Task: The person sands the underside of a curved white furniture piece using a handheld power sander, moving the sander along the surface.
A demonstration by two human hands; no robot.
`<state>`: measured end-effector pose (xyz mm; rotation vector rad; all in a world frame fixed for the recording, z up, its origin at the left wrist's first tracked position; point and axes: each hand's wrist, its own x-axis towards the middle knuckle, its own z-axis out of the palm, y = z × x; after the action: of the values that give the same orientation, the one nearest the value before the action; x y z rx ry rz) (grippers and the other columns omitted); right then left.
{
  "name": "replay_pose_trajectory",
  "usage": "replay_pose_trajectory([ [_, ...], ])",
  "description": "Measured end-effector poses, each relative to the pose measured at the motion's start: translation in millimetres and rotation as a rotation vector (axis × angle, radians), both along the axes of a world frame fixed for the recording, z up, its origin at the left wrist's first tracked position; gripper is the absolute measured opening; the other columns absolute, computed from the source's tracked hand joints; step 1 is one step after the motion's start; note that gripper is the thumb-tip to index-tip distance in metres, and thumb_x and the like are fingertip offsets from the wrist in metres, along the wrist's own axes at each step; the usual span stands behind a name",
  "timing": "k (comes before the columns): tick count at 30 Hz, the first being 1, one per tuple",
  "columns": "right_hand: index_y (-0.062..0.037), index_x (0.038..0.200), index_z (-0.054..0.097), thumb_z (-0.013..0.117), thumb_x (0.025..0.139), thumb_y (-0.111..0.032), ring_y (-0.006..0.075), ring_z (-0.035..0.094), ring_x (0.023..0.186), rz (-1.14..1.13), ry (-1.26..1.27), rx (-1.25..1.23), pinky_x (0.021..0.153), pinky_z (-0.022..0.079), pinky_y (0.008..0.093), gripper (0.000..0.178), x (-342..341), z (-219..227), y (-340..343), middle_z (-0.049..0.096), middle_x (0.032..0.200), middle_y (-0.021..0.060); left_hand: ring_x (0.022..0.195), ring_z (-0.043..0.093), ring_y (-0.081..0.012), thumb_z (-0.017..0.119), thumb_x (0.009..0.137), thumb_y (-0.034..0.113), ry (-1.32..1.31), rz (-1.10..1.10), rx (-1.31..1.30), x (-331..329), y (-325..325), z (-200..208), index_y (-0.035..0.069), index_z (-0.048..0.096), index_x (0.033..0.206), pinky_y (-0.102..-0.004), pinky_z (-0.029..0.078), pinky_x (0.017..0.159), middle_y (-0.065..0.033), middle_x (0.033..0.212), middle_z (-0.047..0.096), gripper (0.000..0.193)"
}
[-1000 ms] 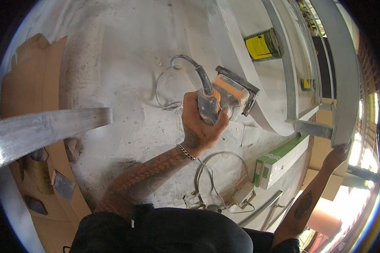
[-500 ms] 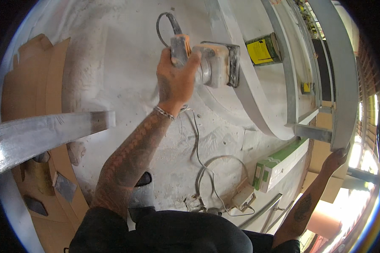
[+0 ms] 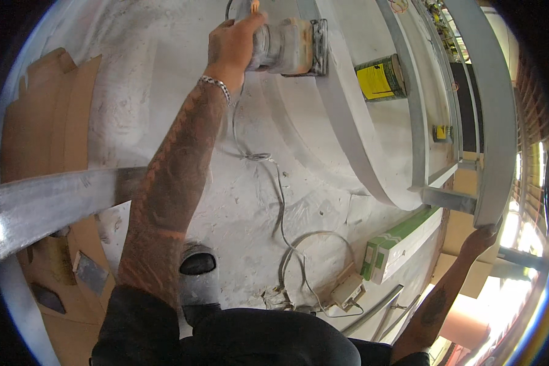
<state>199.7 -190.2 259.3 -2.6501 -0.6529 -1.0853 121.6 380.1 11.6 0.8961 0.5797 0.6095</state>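
My left hand (image 3: 230, 49), wearing a chain bracelet, is wrapped round a dusty orange-and-grey electric sander (image 3: 287, 46). The sander's flat pad faces right, against the side of a curved grey-white strip (image 3: 352, 122) of a large frame. Part of the tool's rear is cut off by the top edge of the picture. Over at the right, my right hand (image 3: 480, 240) grips the near end of the frame's outer curved band (image 3: 498, 122); some of its fingers are hidden behind the band.
A cord (image 3: 280, 189) trails over the dusty floor to a socket box (image 3: 348, 288) beside a green-and-white carton (image 3: 402, 244). A can with a yellow label (image 3: 380, 78) stands inside the frame. At left, a grey beam (image 3: 61, 195) crosses cardboard sheets (image 3: 49, 122).
My left hand and the sander have moved away from me and slightly left along the curved strip. My right hand has dropped slightly with the band's end, still holding it.
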Motion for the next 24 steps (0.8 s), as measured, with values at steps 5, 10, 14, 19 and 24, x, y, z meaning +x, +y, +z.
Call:
replay_pose_trajectory([
  [5,0.0046,0.132,0.046,0.027,0.098,-0.058,0.0303,0.051,0.111,-0.035,-0.023,0.07,0.097,0.039,0.042,0.074,-3,-7,16,0.054,0.121,0.0207,0.067,0.061,-0.0158,0.063,0.088,0.039,0.027,-0.054,0.083,25,24,-13,0.004,0.064,0.085,-0.0312,0.049,0.064,-0.0042,0.076,0.06,0.035],
  [10,0.002,0.129,0.049,0.025,0.094,-0.069,0.0268,0.052,0.105,-0.049,-0.073,-0.005,0.092,0.041,0.04,0.083,2,0,-5,0.057,0.114,0.0161,0.076,0.064,-0.0205,0.06,0.09,0.038,-0.134,-0.075,-0.031,36,29,1,0.0,0.064,0.095,-0.0321,0.051,0.07,-0.0088,0.089,0.064,0.038],
  [14,0.0054,0.132,0.046,0.029,0.099,-0.053,0.0339,0.05,0.114,-0.023,-0.043,0.005,0.098,0.039,0.0435,0.07,7,-1,-17,0.052,0.124,0.0229,0.081,0.066,-0.0218,0.057,0.092,0.037,-0.17,-0.113,-0.105,28,17,2,-0.001,0.064,0.099,-0.0336,0.052,0.075,-0.0107,0.092,0.066,0.04],
  [19,0.0071,0.134,0.043,0.034,0.103,-0.034,0.0405,0.049,0.121,-0.004,-0.038,0.065,0.103,0.037,0.0465,0.052,8,0,-16,0.049,0.132,0.0288,0.083,0.067,-0.0215,0.053,0.093,0.038,-0.194,-0.204,-0.225,11,3,1,-0.002,0.063,0.103,-0.0345,0.052,0.078,-0.0112,0.095,0.067,0.043],
  [24,0.0063,0.134,0.044,0.036,0.102,-0.028,0.0398,0.049,0.122,-0.11,-0.036,0.014,0.104,0.037,0.0456,0.048,3,0,-14,0.05,0.132,0.027,0.08,0.066,-0.0213,0.053,0.092,0.035,-0.201,-0.154,-0.183,12,6,11,-0.001,0.064,0.101,-0.0341,0.052,0.076,-0.01,0.091,0.066,0.039],
])
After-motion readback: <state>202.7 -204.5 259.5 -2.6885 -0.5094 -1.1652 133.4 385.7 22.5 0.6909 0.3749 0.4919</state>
